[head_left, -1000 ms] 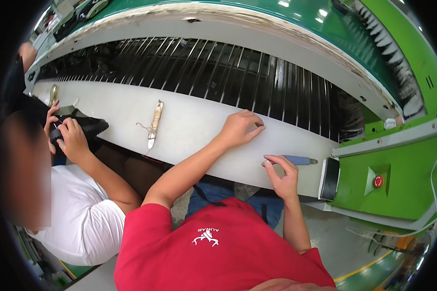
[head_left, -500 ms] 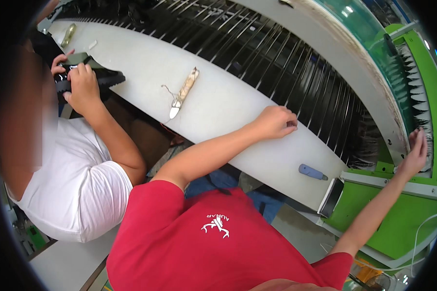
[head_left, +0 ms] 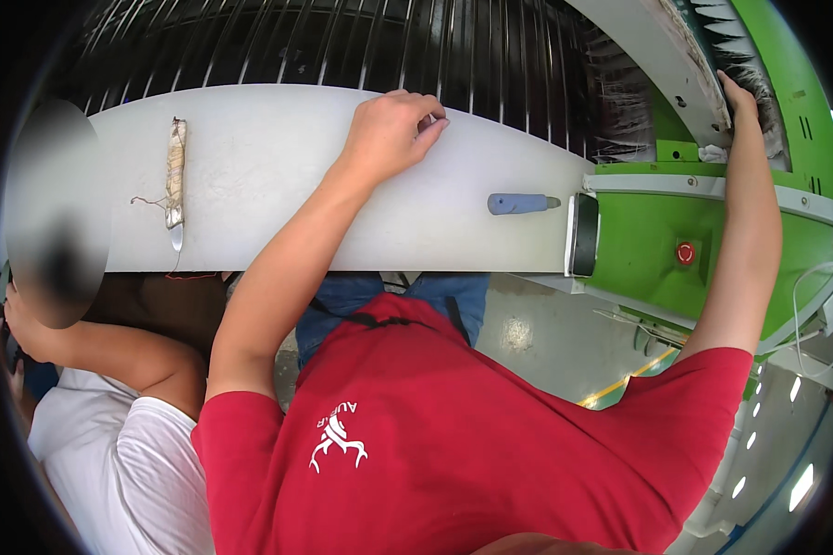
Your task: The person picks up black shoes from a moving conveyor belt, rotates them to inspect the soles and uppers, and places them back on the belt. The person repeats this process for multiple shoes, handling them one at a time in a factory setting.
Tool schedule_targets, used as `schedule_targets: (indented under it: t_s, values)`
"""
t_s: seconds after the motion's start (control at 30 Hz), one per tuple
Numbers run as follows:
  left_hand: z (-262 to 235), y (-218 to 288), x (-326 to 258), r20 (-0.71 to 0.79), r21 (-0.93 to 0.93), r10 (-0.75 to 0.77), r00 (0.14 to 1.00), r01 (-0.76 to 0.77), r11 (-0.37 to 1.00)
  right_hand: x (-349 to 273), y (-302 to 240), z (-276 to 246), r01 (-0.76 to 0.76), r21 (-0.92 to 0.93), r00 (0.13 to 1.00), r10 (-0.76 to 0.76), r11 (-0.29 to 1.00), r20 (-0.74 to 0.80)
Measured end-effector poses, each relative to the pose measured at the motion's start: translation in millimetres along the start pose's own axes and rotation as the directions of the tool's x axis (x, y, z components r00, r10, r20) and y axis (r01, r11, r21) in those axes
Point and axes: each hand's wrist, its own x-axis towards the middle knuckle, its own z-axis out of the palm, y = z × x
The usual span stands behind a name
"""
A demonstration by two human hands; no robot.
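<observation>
My left hand (head_left: 398, 125) rests at the far edge of the white work board (head_left: 278, 213), beside the dark rack of metal rods (head_left: 370, 46). Its fingers are loosely curled, and nothing shows in them. At the far right my right hand (head_left: 739, 100) reaches to the white machine frame (head_left: 662, 46), near a black-and-white bristle fringe (head_left: 764, 102). One finger is stretched out along the frame; the others are partly hidden. A blue-handled tool (head_left: 523, 203) lies on the board right of my left hand. Farther left lies a knife (head_left: 176, 176) with a wrapped handle and loose string.
A green machine housing (head_left: 648, 222) with a red button (head_left: 684, 252) stands at the right. A black pad (head_left: 584, 236) sits at the board's right end. Close on my left is a co-worker in a white shirt (head_left: 102, 444). A white cable (head_left: 801, 305) hangs at the right.
The view has turned to the right, and the co-worker's shoe has left it. My right hand has moved from the bristles to the frame's edge. My left hand stays near the board's far edge.
</observation>
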Motion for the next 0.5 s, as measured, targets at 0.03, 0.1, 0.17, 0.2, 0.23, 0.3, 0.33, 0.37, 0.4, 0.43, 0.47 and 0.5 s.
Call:
schedule_targets:
  t_s: [0.03,0.1,0.17,0.2,0.23,0.3,0.33,0.37,0.4,0.43,0.47,0.5]
  values:
    - [0,0,1,0.011,0.006,-0.013,1.0,0.013,1.0,1,2,0,-0.027,0.091,0.996,0.018,0.995,0.092]
    - [2,0,1,-0.004,0.02,0.017,1.0,-0.017,1.0,3,7,2,-0.115,0.255,0.976,0.061,0.96,0.21]
    - [3,0,1,-0.003,0.028,0.024,1.0,-0.024,0.999,2,9,2,-0.024,0.213,1.0,0.02,0.977,0.022]
    - [3,0,1,-0.006,0.028,0.025,1.0,-0.025,0.999,-1,7,2,0.001,0.201,0.999,0.008,0.98,-0.043]
    - [4,0,1,-0.005,0.029,0.026,1.0,-0.026,0.999,-6,3,2,-0.017,0.218,0.993,0.042,0.976,-0.112]
    - [4,1,1,-0.009,0.024,0.011,1.0,-0.011,1.0,-26,-15,-2,0.161,0.335,0.977,-0.101,0.928,-0.188]
    - [4,2,1,-0.009,0.024,0.008,1.0,-0.008,1.0,-41,-28,-7,0.189,0.421,0.974,-0.115,0.887,-0.195]
    - [3,2,2,-0.004,0.024,0.006,1.0,-0.006,1.0,-59,-43,-13,0.289,0.475,0.954,-0.21,0.831,-0.214]
    - [3,3,2,0.001,0.024,0.005,1.0,-0.005,1.0,-82,-56,-23,0.343,0.543,0.939,-0.28,0.766,-0.198]
    - [2,4,2,0.017,0.03,-0.019,1.0,0.018,0.999,-109,-67,-32,0.396,0.6,0.914,-0.36,0.695,-0.187]
    - [2,5,3,0.007,0.024,0.007,1.0,-0.007,1.0,-138,-79,-41,0.418,0.66,0.903,-0.368,0.624,-0.224]
    - [2,5,3,0.009,0.023,0.008,1.0,-0.008,1.0,-170,-89,-48,0.444,0.707,0.887,-0.383,0.551,-0.258]
